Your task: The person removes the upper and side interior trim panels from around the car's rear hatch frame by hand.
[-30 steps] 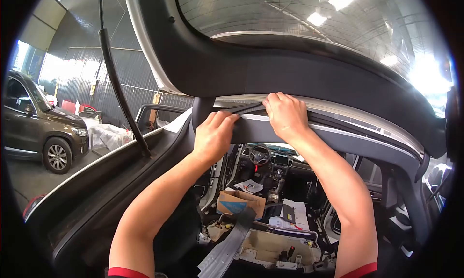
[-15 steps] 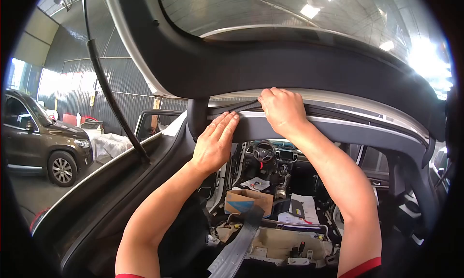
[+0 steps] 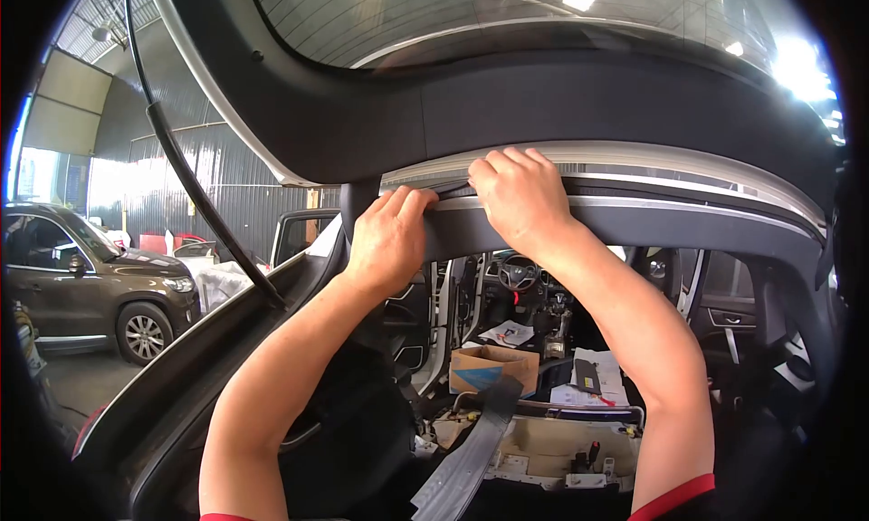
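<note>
A black rubber strip (image 3: pixel 455 193) runs along the top edge of the car's rear opening, below the raised tailgate (image 3: pixel 507 100). My left hand (image 3: pixel 391 236) has its fingers curled over the strip and the edge near the left corner. To its right, my right hand (image 3: pixel 520 195) grips the same strip with bent fingers. A short stretch of strip shows between the two hands. Under them lies the dark trim panel (image 3: pixel 670 230) of the roof edge. The fingertips of both hands are partly hidden behind the edge.
A black gas strut (image 3: pixel 195 191) slants down at the left. Inside the stripped car are a cardboard box (image 3: pixel 493 369), papers (image 3: pixel 511 333), a grey strip (image 3: pixel 471 458) and a steering wheel (image 3: pixel 518 273). A brown car (image 3: pixel 90 281) stands at the far left.
The view has shifted, with the car interior now further right. My left fingers, flat on the edge half a second ago, are curled again. My right hand still holds the strip.
</note>
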Motion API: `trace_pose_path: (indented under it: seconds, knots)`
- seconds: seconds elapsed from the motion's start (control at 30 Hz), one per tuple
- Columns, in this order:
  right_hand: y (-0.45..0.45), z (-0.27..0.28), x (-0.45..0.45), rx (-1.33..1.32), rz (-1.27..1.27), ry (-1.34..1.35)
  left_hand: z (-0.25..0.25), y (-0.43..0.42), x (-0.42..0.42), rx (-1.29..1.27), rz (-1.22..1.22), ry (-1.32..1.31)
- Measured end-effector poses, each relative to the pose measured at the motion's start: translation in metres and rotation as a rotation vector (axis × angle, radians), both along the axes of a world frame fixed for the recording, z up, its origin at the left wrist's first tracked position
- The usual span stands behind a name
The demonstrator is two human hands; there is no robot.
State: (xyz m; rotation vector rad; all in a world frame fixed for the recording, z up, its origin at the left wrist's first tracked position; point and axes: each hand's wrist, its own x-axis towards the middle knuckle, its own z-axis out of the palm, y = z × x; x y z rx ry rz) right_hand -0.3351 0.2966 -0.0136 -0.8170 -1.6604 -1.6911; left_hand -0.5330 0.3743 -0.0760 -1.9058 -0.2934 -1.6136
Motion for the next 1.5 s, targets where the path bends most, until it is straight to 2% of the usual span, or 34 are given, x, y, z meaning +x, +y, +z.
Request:
trace_pose_path:
  seconds: [0.07, 0.13, 0.23, 0.27, 0.33, 0.43, 0.67, 0.7, 0.9, 1.0, 1.13, 1.3, 1.37, 1.5]
  knots:
    - [-0.003, -0.009, -0.003, 0.167, 0.155, -0.129, 0.006, -0.003, -0.003, -0.020, -0.007, 0.010]
    - [-0.008, -0.046, -0.007, 0.269, 0.363, -0.123, 0.011, -0.005, -0.008, -0.036, 0.025, 0.100]
    - [0.011, -0.126, -0.012, -0.043, 0.793, 0.233, 0.015, -0.013, -0.015, -0.057, 0.039, 0.147]
    - [0.024, -0.149, -0.016, -0.307, 0.905, 0.504, 0.014, -0.015, -0.017, -0.104, 0.028, 0.167]
    - [0.068, -0.167, -0.022, -0.638, 1.145, 0.890, 0.015, -0.019, -0.018, -0.132, 0.067, 0.182]
    - [0.112, -0.167, -0.035, -0.702, 1.418, 1.054, 0.019, -0.022, -0.015, -0.177, 0.092, 0.187]
    - [0.166, -0.172, -0.047, -0.334, 1.416, 0.787, 0.023, -0.014, -0.011, -0.172, 0.069, 0.147]
    - [0.169, -0.170, -0.046, -0.326, 1.475, 0.754, 0.024, -0.013, -0.011, -0.208, 0.049, 0.147]
    - [0.174, -0.171, -0.040, -0.269, 1.438, 0.643, 0.036, -0.015, -0.011, -0.306, 0.010, 0.164]
    - [0.162, -0.165, -0.043, -0.240, 1.417, 0.697, 0.036, -0.012, -0.010, -0.305, 0.006, 0.171]
    - [0.149, -0.164, -0.042, -0.304, 1.545, 0.760, 0.038, -0.015, -0.006, -0.332, -0.009, 0.147]
    - [0.140, -0.153, -0.032, -0.319, 1.556, 0.681, 0.044, -0.014, -0.003, -0.402, -0.059, 0.152]
    - [0.140, -0.159, -0.032, -0.562, 1.752, 0.687, 0.050, -0.015, -0.013, -0.449, -0.069, 0.212]
    - [0.146, -0.160, -0.037, -0.574, 1.923, 0.640, 0.056, -0.019, -0.020, -0.396, -0.046, 0.272]
